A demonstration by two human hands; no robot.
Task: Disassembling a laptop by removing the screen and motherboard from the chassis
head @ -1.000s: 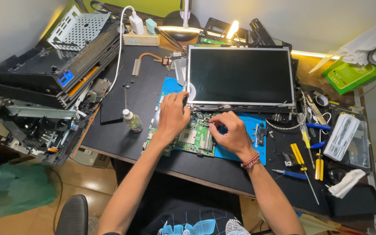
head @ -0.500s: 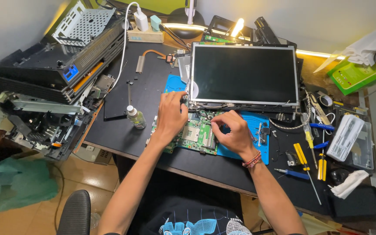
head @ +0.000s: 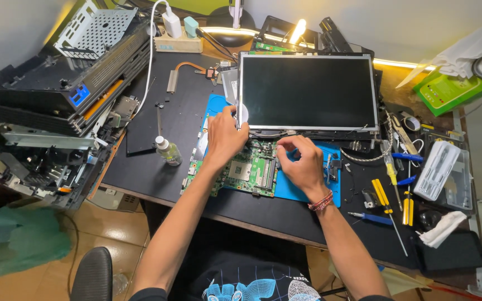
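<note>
Head view: on the blue mat (head: 308,192) before the laptop screen (head: 308,92) lies the green circuit board (head: 246,170), the left hand (head: 225,136) pinching the screen's lower-left corner, the right hand (head: 303,163) resting curled on the board's right edge.

Warm, uneven light throughout. Brightest at twelve o'clock, from a small lamp (head: 298,29) blown out to white glare, plus a yellow strip glowing along the wall edge toward two o'clock. Dark worktop (head: 185,111) swallowing much of it; soft shadows under forearms. Dull grey sheen on the laptop screen (head: 308,92). Sharp at centre, dimmer at seven o'clock, wide-angle bending toward edges.
</note>
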